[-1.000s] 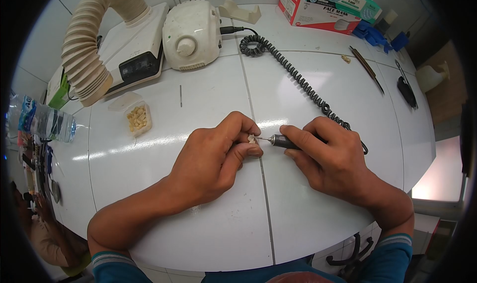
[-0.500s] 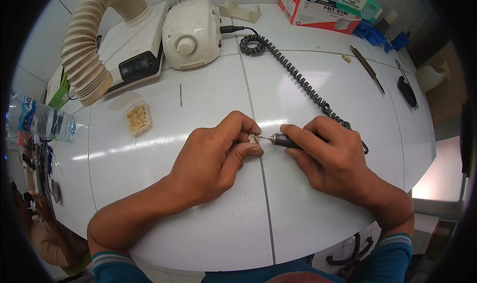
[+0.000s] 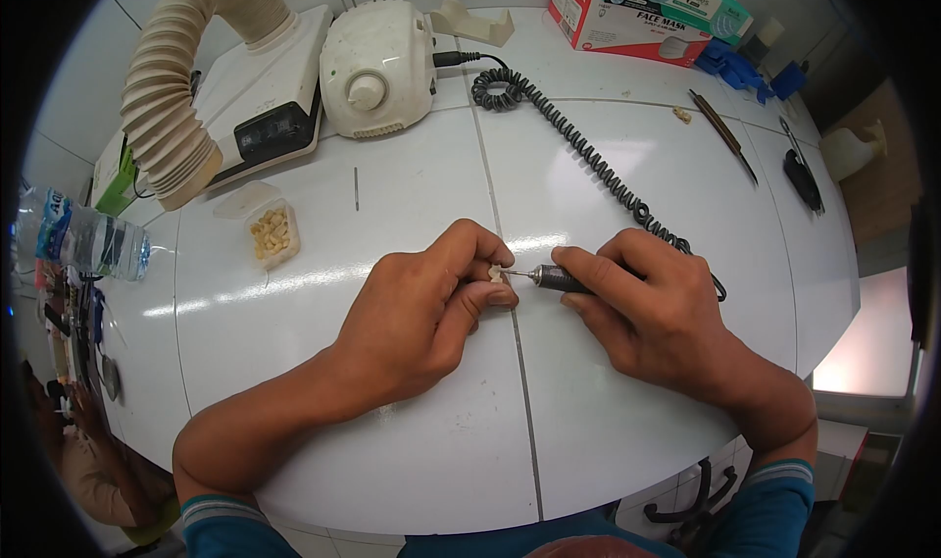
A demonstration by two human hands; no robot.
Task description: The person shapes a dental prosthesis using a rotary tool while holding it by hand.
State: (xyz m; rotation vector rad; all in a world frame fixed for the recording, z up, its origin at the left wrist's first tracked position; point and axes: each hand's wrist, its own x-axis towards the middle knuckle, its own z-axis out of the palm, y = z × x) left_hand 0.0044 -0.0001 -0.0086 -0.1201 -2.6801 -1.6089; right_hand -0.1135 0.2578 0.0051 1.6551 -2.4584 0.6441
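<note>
Between its thumb and fingers, my left hand point(image 3: 417, 308) pinches a small whitish piece that looks like a dental crown point(image 3: 496, 275); the fingertips cover part of it. My right hand point(image 3: 657, 308) is closed around a dark rotary handpiece point(image 3: 561, 279), held like a pen. Its thin metal bur point(image 3: 518, 273) points left and reaches the piece, though I cannot tell exactly where it touches. A coiled black cord point(image 3: 608, 171) runs from the handpiece side up to the white control unit point(image 3: 377, 68).
Left of centre is a small clear box point(image 3: 274, 234) of tooth-coloured pieces, with a loose bur point(image 3: 357, 188) nearby. A ribbed hose point(image 3: 162, 97) arches at upper left. Beyond lie a water bottle point(image 3: 93, 239), face mask boxes point(image 3: 637, 14) and a knife-like tool point(image 3: 723, 134). Another person point(image 3: 103, 470) sits at far left.
Hardly anything differs. Both hands keep their places, with the bur still at the whitish piece; only tiny shifts at the fingertips show.
</note>
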